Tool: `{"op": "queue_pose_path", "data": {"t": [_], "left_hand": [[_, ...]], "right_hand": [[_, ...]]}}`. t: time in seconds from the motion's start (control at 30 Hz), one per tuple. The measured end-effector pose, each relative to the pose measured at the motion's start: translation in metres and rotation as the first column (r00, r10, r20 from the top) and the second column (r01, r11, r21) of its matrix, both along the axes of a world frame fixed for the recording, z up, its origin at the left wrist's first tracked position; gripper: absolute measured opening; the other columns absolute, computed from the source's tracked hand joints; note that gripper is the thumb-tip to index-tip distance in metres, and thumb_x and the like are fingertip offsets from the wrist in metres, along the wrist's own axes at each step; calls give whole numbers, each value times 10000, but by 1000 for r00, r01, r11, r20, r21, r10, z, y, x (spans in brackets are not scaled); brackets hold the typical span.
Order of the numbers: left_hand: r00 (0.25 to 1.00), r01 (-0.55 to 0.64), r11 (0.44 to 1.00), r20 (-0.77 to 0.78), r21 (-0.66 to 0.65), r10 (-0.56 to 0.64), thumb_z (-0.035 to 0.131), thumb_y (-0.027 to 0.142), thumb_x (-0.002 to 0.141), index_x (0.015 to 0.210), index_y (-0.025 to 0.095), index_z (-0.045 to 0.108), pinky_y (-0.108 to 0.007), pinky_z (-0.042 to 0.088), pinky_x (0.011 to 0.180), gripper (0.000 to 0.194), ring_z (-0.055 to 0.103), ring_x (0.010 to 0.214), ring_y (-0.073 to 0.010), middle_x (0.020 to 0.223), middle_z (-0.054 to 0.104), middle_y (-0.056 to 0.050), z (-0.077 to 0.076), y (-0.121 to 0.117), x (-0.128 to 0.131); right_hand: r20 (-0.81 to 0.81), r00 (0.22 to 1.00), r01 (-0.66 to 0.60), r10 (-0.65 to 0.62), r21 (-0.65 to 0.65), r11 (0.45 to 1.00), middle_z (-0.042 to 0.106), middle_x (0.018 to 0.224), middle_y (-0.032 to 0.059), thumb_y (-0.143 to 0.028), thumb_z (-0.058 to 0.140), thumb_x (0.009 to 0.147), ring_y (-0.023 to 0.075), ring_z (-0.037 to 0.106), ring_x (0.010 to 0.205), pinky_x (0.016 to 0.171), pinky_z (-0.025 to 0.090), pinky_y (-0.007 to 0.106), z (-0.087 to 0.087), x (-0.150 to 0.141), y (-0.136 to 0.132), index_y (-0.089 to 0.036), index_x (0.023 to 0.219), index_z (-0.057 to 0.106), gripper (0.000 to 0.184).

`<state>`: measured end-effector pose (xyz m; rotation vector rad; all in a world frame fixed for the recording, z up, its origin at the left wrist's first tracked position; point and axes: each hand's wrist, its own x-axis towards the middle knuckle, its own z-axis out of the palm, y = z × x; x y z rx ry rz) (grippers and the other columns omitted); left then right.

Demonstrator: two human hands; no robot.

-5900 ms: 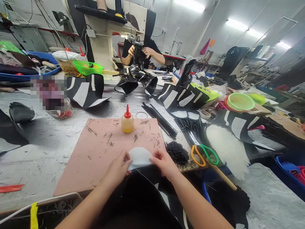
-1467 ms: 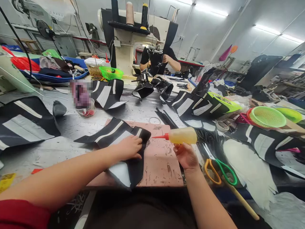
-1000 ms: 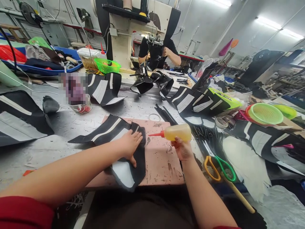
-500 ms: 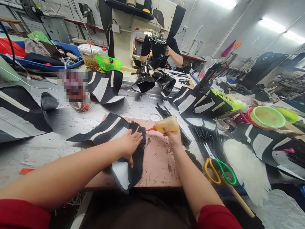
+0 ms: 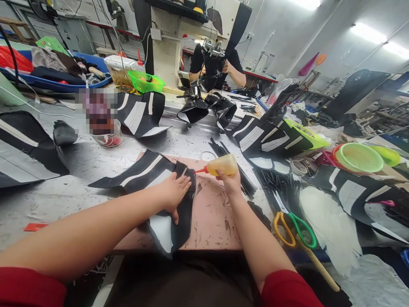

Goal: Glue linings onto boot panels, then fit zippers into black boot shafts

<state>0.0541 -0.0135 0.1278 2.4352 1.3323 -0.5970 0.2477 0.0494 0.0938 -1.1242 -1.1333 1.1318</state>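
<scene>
The bottle [image 5: 222, 164] lay tipped nearly level by the far right corner of the pink board [image 5: 212, 224], long axis crosswise, nozzle [image 5: 200, 170] pointing left to the black piece [image 5: 183, 213]. The right hand [image 5: 229, 180] gripped it; the left hand [image 5: 174, 192] rested, fingers spread, on the piece.

Our bench [image 5: 86, 162]: scuffed, pale top
On it we see: pink board [image 5: 211, 217], black strips [image 5: 247, 185], clear jar [image 5: 108, 140], red scrap [image 5: 35, 227]
Our pink board: black panel [image 5: 185, 213], lying flat
</scene>
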Motion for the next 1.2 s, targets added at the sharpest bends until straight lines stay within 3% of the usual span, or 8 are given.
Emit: {"op": "queue_pose_path", "data": {"t": [0.3, 0.47, 0.7, 0.93, 1.1, 1.2], "left_hand": [[996, 22, 1000, -91, -7, -23, 746, 565, 422, 1384, 53, 148, -518, 90, 1065, 1243, 100, 1343, -333, 1435, 69, -201, 4, -1, 2], [996, 16, 1000, -90, -7, -17, 741, 572, 415, 1388, 77, 163, -509, 102, 1064, 1236, 122, 1338, -340, 1437, 73, -198, 6, -1, 3], [984, 55, 998, -173, 24, -50, 722, 556, 450, 1383, 57, 181, -480, 141, 1058, 1188, 163, 1332, -328, 1435, 108, -202, 6, 1, 8], [986, 70, 995, -158, 76, -58, 729, 577, 395, 1354, 80, 294, -457, 169, 1043, 1165, 247, 1292, -352, 1426, 189, -213, 3, 2, 12], [985, 60, 997, -166, 54, -50, 705, 597, 431, 1344, 70, 314, -468, 148, 1047, 1124, 225, 1298, -351, 1426, 205, -212, 7, 1, 15], [992, 25, 998, -124, 53, -18, 711, 595, 423, 1335, 84, 336, -475, 149, 1046, 1111, 235, 1293, -357, 1418, 237, -211, 8, 1, 15]], "right_hand": [[29, 999, -34, 34, 10, 999, 620, 820, 38, -371, 757, 518, 190, 609, 723, 467, 497, 244, 2, 5, -3, -149, 914, 577, 488], [-5, 992, -128, 128, -47, 991, 616, 736, 33, -388, 741, 539, 154, 585, 622, 393, 443, 204, 0, 12, -12, -130, 832, 610, 412], [-43, 995, -97, 93, -89, 991, 637, 759, 42, -384, 754, 531, 159, 599, 622, 419, 475, 223, -7, 16, -31, -126, 859, 617, 438], [-55, 998, -44, 40, -69, 997, 647, 759, 48, -400, 743, 550, 157, 607, 622, 431, 481, 221, -11, 20, -49, -130, 837, 626, 410], [-48, 991, -132, 126, -128, 983, 649, 758, 47, -373, 742, 570, 162, 603, 619, 406, 469, 218, -13, 21, -61, -142, 853, 621, 385], [-43, 996, -78, 74, -97, 992, 656, 787, 53, -367, 734, 586, 175, 615, 674, 444, 493, 228, -13, 20, -67, -149, 864, 621, 371]]}}
